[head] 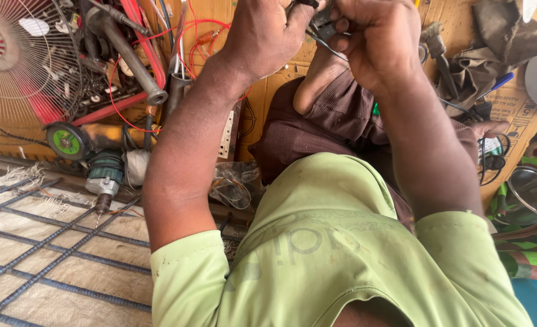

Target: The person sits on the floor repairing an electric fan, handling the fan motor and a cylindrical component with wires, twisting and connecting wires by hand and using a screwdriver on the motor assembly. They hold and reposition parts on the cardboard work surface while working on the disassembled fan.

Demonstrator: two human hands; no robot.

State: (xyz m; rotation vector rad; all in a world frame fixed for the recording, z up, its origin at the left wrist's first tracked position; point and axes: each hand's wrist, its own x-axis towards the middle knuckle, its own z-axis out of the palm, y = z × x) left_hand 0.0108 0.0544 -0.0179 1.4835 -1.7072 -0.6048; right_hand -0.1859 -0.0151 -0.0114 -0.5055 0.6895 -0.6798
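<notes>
Hands met at the top edge: left hand (267, 36) and right hand (374, 42) both pinched fingers on one small dark metal part (321, 23) trailing one thin black wire (329, 47), above one bare foot (317, 82); one round wire fan guard (23, 60) lay left.

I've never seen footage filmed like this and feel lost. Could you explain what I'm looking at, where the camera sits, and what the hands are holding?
The camera sits on a person's head, looking down over a light green shirt at their own bare hands. The left hand and right hand meet at the top, pinching a small dark part with thin wires; what it is I cannot tell. On the cardboard-covered floor lie a fan guard, a green power drill, red wires and a metal lid.
</notes>
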